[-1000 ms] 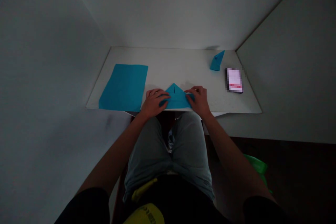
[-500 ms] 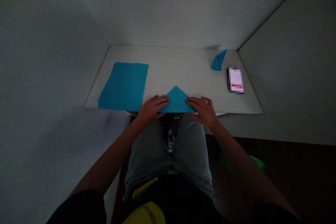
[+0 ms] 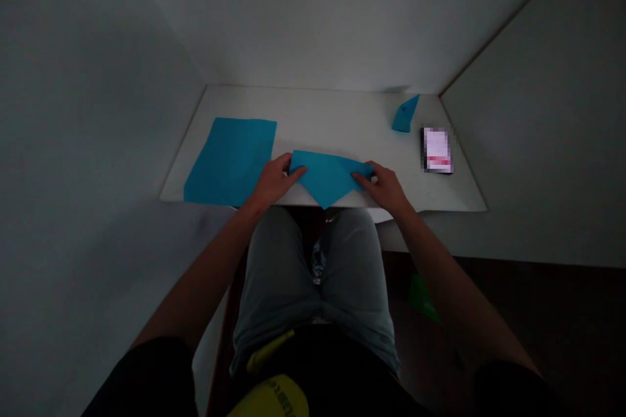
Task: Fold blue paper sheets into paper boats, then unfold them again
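The folded paper (image 3: 327,177) is at the table's near edge, its long side toward 12 o'clock and its point at 6, the tip reaching that edge. Both hands are closed to a pinch on it, thumbs on top: the left hand (image 3: 272,180) at its 9 o'clock end, the right hand (image 3: 387,189) at 3. Room to move runs over the table (image 3: 332,114) toward the wall (image 3: 313,19) at 12. The sheet (image 3: 229,159) lies at 9, its right edge partly behind the left hand; the small fold (image 3: 405,116) is at 2, a pixelated object (image 3: 437,151) between 2 and 3. The fingers under the paper are hidden; something green (image 3: 421,296) near 5 is partly covered by the right arm.
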Tool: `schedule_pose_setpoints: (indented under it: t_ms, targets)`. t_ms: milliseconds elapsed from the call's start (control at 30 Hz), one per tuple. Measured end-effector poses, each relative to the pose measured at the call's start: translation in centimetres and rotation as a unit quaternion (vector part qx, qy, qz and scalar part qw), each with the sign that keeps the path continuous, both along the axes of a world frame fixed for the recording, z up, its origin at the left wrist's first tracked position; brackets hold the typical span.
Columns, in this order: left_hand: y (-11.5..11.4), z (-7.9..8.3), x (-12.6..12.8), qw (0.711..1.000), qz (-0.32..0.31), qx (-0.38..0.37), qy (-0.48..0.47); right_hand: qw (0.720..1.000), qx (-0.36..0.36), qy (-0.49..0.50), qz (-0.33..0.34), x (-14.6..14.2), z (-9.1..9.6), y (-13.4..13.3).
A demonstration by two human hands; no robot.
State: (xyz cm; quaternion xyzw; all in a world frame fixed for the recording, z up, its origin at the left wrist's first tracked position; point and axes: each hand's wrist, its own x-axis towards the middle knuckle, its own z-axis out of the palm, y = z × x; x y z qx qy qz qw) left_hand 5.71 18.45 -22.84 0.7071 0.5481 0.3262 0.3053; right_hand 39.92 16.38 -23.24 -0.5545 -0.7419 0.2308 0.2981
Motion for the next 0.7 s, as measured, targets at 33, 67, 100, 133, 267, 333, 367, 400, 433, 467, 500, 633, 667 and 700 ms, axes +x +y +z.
schedule_pose_setpoints:
  t_ms: [33,67,100,133,267,333,367,400,433,467,500,633,667,700]
  targets:
    - [0.3,-0.5,0.0,1.0,0.007,0.002,0.029,1.0,0.002,-0.028,-0.004,-0.1,-0.7,0.4]
    - [0.4,-1.0,0.0,0.998,0.014,0.009,0.057,0.998,0.011,-0.057,-0.016,-0.1,-1.4,0.7]
    - [0.3,-1.5,0.0,0.996,0.023,0.024,0.08,0.996,0.027,-0.078,-0.032,-0.2,-2.0,0.7]
    - [0.1,-1.9,0.0,0.994,0.029,0.047,0.098,0.994,0.047,-0.09,-0.045,-0.2,-2.4,0.7]
    - [-1.0,-2.5,-0.5,0.98,-0.032,0.14,0.137,0.988,0.129,-0.085,-0.009,0.3,-3.0,-0.4]
    - [-1.6,-2.5,-0.9,0.972,-0.103,0.147,0.151,0.984,0.142,-0.092,0.048,0.8,-2.9,-0.9]
    - [-1.8,-2.5,-1.2,0.968,-0.132,0.146,0.156,0.983,0.141,-0.097,0.071,1.1,-2.9,-1.1]
    - [-2.1,-2.5,-1.5,0.964,-0.156,0.146,0.159,0.981,0.138,-0.104,0.089,1.4,-2.8,-1.3]
    - [-2.3,-2.5,-1.7,0.96,-0.174,0.146,0.163,0.98,0.135,-0.11,0.101,1.7,-2.8,-1.4]
    - [-2.5,-2.5,-2.0,0.957,-0.189,0.146,0.166,0.978,0.133,-0.116,0.108,2.1,-2.8,-1.5]
    - [-2.7,-2.5,-2.3,0.953,-0.202,0.146,0.17,0.977,0.132,-0.123,0.113,2.4,-2.7,-1.6]
    - [-3.0,-2.3,-2.9,0.944,-0.237,0.138,0.183,0.97,0.135,-0.138,0.15,4.2,-2.5,-2.1]
    - [-3.0,-2.2,-2.9,0.943,-0.241,0.137,0.185,0.967,0.137,-0.141,0.163,4.6,-2.5,-2.3]
    - [-3.0,-2.1,-2.9,0.942,-0.243,0.136,0.185,0.964,0.137,-0.144,0.176,5.1,-2.5,-2.4]
